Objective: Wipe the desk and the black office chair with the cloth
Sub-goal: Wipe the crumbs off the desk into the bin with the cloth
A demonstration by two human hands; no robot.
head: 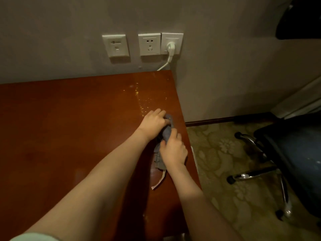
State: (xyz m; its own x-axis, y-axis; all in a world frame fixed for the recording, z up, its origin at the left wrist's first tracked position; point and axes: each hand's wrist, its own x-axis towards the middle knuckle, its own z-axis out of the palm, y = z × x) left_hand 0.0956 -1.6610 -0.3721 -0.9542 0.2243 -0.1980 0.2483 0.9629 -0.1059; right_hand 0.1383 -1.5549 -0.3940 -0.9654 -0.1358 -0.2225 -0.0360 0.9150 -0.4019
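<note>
A grey-blue cloth [167, 134] is bunched between both hands above the right edge of the reddish-brown wooden desk [69, 127]. My left hand [153, 125] grips its upper end. My right hand [173, 150] grips it just below, and the cloth's loose end with a pale tag hangs down onto the desk. Small shiny wet specks run across the desk beyond the hands. The black office chair [293, 153] stands on the floor at the right, its seat and chrome wheeled base visible.
Three white wall plates hang above the desk's back edge; a white plug [171, 46] with a cord sits in the right one. Patterned carpet [222, 153] lies between desk and chair. A dark skirting board runs along the wall.
</note>
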